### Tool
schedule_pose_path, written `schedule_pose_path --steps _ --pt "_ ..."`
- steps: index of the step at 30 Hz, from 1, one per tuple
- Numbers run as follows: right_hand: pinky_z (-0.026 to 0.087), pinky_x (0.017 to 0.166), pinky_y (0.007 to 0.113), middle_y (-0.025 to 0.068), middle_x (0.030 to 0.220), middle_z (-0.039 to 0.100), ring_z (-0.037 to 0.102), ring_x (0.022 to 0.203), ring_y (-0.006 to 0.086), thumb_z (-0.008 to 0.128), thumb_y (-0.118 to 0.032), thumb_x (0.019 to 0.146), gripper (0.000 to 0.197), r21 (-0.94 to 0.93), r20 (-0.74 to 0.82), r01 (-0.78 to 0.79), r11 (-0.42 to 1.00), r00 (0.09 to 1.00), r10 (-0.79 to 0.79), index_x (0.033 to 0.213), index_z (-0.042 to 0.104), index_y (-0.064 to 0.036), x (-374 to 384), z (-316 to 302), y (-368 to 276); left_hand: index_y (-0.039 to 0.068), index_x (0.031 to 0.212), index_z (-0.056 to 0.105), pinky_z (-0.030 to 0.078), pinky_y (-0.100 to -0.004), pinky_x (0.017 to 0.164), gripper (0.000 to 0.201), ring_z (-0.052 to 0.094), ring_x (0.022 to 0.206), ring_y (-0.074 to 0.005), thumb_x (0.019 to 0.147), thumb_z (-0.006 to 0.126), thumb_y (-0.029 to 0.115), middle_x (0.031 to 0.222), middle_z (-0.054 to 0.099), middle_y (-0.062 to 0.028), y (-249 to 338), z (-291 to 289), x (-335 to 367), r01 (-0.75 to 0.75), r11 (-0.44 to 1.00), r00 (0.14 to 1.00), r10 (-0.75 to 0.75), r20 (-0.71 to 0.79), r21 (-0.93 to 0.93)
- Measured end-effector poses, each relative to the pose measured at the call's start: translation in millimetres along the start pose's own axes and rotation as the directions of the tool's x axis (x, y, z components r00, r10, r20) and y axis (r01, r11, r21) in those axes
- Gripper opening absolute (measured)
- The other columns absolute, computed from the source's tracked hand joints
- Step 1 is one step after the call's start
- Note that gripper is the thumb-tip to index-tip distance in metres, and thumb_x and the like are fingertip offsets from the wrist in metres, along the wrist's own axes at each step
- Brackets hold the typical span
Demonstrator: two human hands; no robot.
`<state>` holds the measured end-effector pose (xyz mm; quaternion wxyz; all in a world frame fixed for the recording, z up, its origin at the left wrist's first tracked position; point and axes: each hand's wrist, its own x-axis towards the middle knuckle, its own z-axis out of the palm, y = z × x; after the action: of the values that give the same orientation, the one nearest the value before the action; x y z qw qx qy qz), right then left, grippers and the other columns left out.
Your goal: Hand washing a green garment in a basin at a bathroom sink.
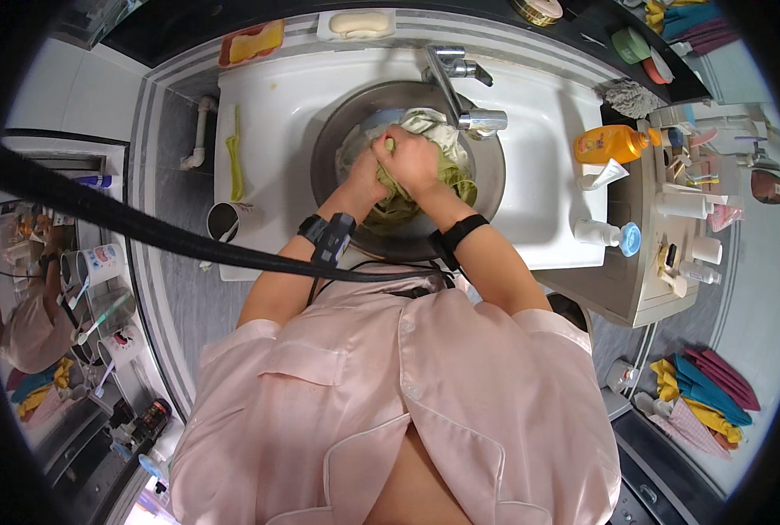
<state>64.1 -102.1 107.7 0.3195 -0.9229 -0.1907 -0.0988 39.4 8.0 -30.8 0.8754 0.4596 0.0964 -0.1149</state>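
Note:
Over a round metal basin (323,144) in the white sink, both my hands are closed on a yellow-green cloth (456,181). My left hand (364,178) and my right hand (414,162) press together with the cloth bunched between them, and a bit of it pokes out above the fingers. Its looser folds hang down into the basin. A whitish cloth (434,124) lies behind my hands in the basin, partly covered by them. The chrome faucet (482,121) reaches over the basin's far right side.
A soap bar (359,24) and a red dish with a yellow item (254,42) sit on the back ledge. Left on the sink are a green brush (235,162) and a cup (225,220). An orange bottle (607,143) and a white bottle (596,232) stand right. A black cable (162,234) crosses the left.

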Motion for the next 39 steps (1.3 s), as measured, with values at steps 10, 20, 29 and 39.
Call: schedule_pose_path --steps 10,20,29,39 --pt "0.049 0.059 0.041 0.0155 0.074 0.064 0.062 0.067 0.0333 0.057 -0.041 0.078 0.032 0.007 0.146 -0.197 0.980 0.970 0.194 0.082 0.065 -0.0094 -10.5 -8.6 -6.6 0.007 0.113 0.053 0.043 -0.0350 0.091 0.037 0.055 0.104 -0.0198 0.081 0.059 0.025 0.105 0.059 -0.0070 51.8 37.7 -28.9 0.037 0.940 0.997 -0.057 0.050 0.340" --pt "0.050 0.058 0.041 0.0129 0.068 0.063 0.062 0.064 0.0321 0.056 -0.032 0.077 0.024 -0.025 0.079 -0.197 0.980 0.977 0.199 0.075 0.066 -0.0102 1.1 -1.6 -1.7 0.004 0.119 0.049 0.037 -0.0320 0.094 0.050 0.048 0.111 -0.0200 0.072 0.066 0.004 0.120 0.051 -0.0082 67.1 58.5 -50.3 -0.341 0.745 0.924 0.155 0.349 0.573" --pt "0.048 0.053 0.040 0.0116 0.062 0.060 0.060 0.056 0.0320 0.062 -0.027 0.072 0.015 0.167 0.128 0.155 0.974 0.976 -0.177 0.072 0.057 -0.0131 -40.0 -15.2 -26.9 0.005 0.125 0.044 0.040 -0.0321 0.093 0.045 0.051 0.108 -0.0188 0.082 0.057 0.005 0.120 0.051 -0.0064 85.9 59.7 -87.2 -0.220 0.686 0.972 0.210 0.101 0.693" --pt "0.046 0.052 0.046 0.0151 0.060 0.059 0.060 0.058 0.0347 0.057 -0.027 0.078 0.016 0.013 0.021 -0.203 0.979 0.979 0.202 0.078 0.051 -0.0116 1.5 -2.4 0.4 0.006 0.113 0.047 0.042 -0.0322 0.088 0.035 0.053 0.101 -0.0212 0.080 0.058 0.008 0.110 0.054 -0.0088 34.4 27.7 -26.9 -0.196 0.786 0.965 0.048 0.258 0.587"
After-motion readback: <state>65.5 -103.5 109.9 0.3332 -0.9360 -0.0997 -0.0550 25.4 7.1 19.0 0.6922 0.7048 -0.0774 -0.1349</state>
